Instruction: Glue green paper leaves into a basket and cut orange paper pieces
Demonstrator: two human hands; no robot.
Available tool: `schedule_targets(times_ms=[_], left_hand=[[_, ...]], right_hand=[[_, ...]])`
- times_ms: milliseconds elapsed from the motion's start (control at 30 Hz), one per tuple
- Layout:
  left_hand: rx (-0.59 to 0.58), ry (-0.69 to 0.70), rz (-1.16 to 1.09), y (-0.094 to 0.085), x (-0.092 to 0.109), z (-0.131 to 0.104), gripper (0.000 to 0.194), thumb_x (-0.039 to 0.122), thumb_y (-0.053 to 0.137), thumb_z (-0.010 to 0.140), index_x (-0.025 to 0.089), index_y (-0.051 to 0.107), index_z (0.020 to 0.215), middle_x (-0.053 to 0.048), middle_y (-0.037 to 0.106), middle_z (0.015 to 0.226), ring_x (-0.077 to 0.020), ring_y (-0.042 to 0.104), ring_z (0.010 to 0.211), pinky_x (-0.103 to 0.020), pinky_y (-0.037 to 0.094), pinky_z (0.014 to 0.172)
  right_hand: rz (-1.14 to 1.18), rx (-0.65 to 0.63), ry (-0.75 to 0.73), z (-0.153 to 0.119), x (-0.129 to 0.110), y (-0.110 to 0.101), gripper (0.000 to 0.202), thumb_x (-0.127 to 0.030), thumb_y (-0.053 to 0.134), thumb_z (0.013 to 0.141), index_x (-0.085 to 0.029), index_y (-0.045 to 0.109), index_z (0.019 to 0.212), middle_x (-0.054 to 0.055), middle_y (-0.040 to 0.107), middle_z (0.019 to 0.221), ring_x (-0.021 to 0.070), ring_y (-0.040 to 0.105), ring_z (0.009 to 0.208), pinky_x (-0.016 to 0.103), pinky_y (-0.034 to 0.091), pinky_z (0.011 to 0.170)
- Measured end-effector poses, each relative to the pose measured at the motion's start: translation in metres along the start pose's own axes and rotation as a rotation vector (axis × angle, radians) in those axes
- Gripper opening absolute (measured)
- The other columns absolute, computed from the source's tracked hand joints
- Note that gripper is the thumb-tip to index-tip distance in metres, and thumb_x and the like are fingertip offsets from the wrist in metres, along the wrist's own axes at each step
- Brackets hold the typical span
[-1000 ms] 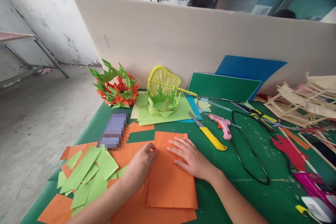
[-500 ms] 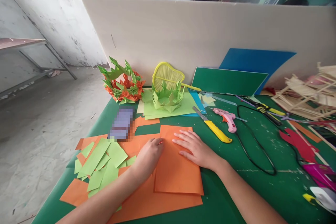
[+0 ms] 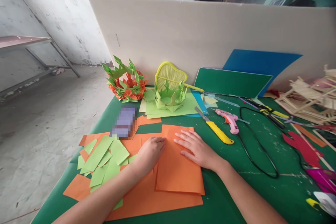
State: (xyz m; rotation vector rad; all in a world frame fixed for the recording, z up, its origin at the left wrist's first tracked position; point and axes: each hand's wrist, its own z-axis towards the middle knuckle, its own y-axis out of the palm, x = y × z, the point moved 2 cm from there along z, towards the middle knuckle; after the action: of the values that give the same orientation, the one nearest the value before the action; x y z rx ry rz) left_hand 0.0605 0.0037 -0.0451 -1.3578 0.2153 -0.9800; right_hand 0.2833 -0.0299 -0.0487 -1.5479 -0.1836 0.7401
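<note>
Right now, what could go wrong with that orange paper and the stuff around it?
The right hand lies flat on the orange sheet while the left hand works its edge; the sheet could slip and crease crooked. The yellow utility knife lies close to the right hand. A sleeve might scatter the green paper pieces.

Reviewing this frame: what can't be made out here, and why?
- Pixelated purple-grey patch on the green table, head view: blurred, so the object can't be identified.
- Left hand on the folded orange paper sheet: curled fingertips hidden, so any pinch is unclear.
- Right hand lies flat, covering the paper's upper part.
- White and yellow object, pale wooden stick frame: cut off by the right edge.
</note>
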Motion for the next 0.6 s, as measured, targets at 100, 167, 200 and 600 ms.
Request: schedule_targets(times_ms=[100, 167, 200, 600], left_hand=[[-0.013, -0.054, -0.010, 0.0003, -0.0008, 0.0001, 0.026, 0.020, 0.046, 0.093, 0.017, 0.071, 0.095, -0.009, 0.070, 0.110, -0.0209, 0.068, 0.098, -0.032, 0.055, 0.089], [-0.031, -0.096, -0.022, 0.0003, -0.0014, 0.0002, 0.022, 0.023, 0.051, 0.091, 0.018, 0.072, 0.093, -0.008, 0.070, 0.112, -0.0224, 0.068, 0.099, -0.034, 0.055, 0.089], [-0.043, -0.110, -0.030, 0.0002, -0.0015, 0.0002, 0.020, 0.024, 0.054, 0.090, 0.018, 0.072, 0.092, -0.008, 0.069, 0.113, -0.0228, 0.067, 0.099, -0.034, 0.055, 0.090], [-0.063, -0.137, -0.045, -0.0037, 0.0005, 0.0021, 0.019, 0.024, 0.054, 0.090, 0.020, 0.073, 0.091, -0.006, 0.069, 0.114, -0.0208, 0.068, 0.098, -0.032, 0.055, 0.089]], right_hand=[[-0.009, 0.009, -0.003, 0.0001, -0.0014, -0.0007, 0.047, -0.047, 0.034, 0.098, -0.031, 0.043, 0.141, 0.001, 0.037, 0.151, 0.0251, 0.027, 0.142, 0.051, 0.022, 0.115], [-0.013, 0.007, 0.001, 0.0002, -0.0021, -0.0013, 0.048, -0.047, 0.034, 0.098, -0.029, 0.044, 0.141, 0.002, 0.038, 0.151, 0.0250, 0.027, 0.142, 0.051, 0.022, 0.115], [-0.014, 0.004, 0.004, 0.0002, -0.0022, -0.0015, 0.048, -0.047, 0.033, 0.098, -0.029, 0.044, 0.141, 0.002, 0.038, 0.151, 0.0249, 0.027, 0.142, 0.051, 0.021, 0.115], [-0.001, 0.009, -0.003, -0.0004, -0.0004, -0.0007, 0.048, -0.046, 0.034, 0.098, -0.031, 0.041, 0.143, 0.002, 0.037, 0.151, 0.0252, 0.027, 0.142, 0.052, 0.022, 0.115]])
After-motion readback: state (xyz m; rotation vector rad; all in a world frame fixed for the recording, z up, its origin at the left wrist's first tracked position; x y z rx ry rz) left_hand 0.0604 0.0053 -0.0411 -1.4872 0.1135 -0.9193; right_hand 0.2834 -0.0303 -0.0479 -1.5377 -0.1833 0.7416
